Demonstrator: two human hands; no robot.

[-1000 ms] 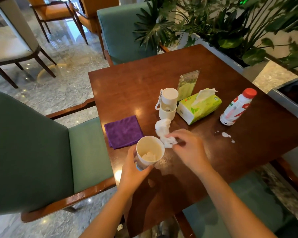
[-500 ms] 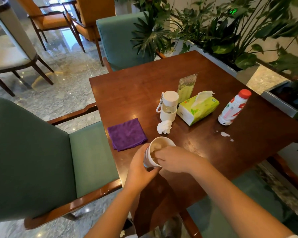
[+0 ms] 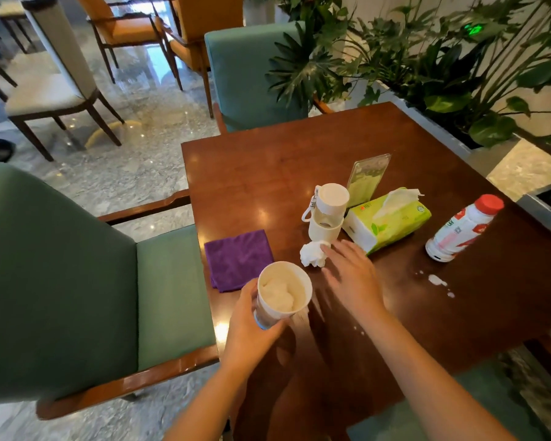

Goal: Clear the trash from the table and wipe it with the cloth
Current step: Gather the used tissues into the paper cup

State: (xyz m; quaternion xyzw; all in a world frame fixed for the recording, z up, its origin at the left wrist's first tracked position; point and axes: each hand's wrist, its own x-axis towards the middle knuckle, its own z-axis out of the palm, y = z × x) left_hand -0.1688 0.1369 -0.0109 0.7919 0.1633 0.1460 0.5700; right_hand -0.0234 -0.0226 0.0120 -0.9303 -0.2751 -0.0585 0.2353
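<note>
Fingers [image 3: 328, 253] of right hand [image 3: 352, 278] touch crumpled tissue [image 3: 312, 259] beside cup [image 3: 283, 294].

Paper cup [image 3: 283, 294]: white, tilted, crumpled tissue inside, held above the table's near-left edge.
Crumpled tissue [image 3: 312, 254]: white wad lying on the wooden table [image 3: 268, 173].
Cloth [image 3: 238, 258]: purple, folded flat, near the left edge.

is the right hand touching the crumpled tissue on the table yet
Touching, just barely: in the head view a fingertip of the open right hand overlaps the edge of the crumpled tissue, with no gap visible between them.
</note>
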